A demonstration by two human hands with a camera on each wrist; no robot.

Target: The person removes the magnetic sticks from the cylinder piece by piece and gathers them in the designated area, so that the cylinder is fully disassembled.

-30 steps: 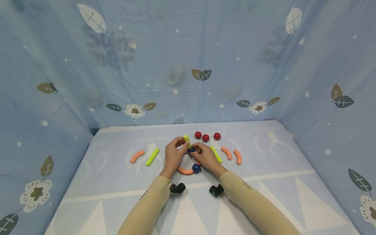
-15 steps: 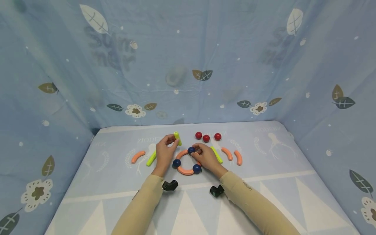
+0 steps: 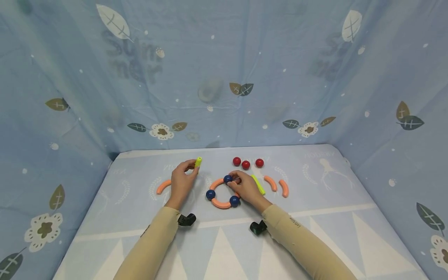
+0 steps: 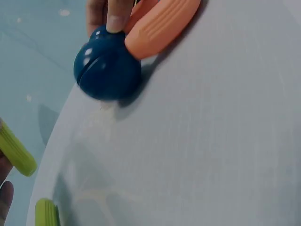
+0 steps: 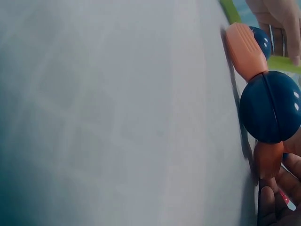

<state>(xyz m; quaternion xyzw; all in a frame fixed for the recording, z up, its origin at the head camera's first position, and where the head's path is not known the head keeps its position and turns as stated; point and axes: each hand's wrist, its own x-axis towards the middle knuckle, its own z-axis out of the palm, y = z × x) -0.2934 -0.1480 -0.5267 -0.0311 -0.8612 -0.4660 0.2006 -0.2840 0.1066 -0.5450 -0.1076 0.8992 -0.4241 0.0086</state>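
Observation:
My left hand point(image 3: 182, 181) grips a yellow-green stick point(image 3: 198, 161), holding it upright left of the ring. Three curved orange pieces joined by blue balls make up the ring; its near orange piece point(image 3: 221, 204) and left blue ball point(image 3: 210, 194) show plainly. On the ring's far side, my right hand point(image 3: 246, 186) pinches the far blue ball point(image 3: 228, 179), partly covering the right orange piece. The left wrist view has a blue ball point(image 4: 108, 68) with fingertips point(image 4: 117, 19) against it. In the right wrist view, the near-right blue ball point(image 5: 270, 107) sits between orange pieces.
Several red balls point(image 3: 245, 165) lie at the back. To the right are a yellow-green stick point(image 3: 258, 184) and two curved orange pieces point(image 3: 270, 183). Another orange piece point(image 3: 163, 186) lies left, beside my left hand. A second stick point(image 4: 46, 214) shows low in the left wrist view.
My left hand has moved left, away from the far blue ball, with the yellow-green stick in its grip. The right hand stays at that ball, and the ring has not moved.

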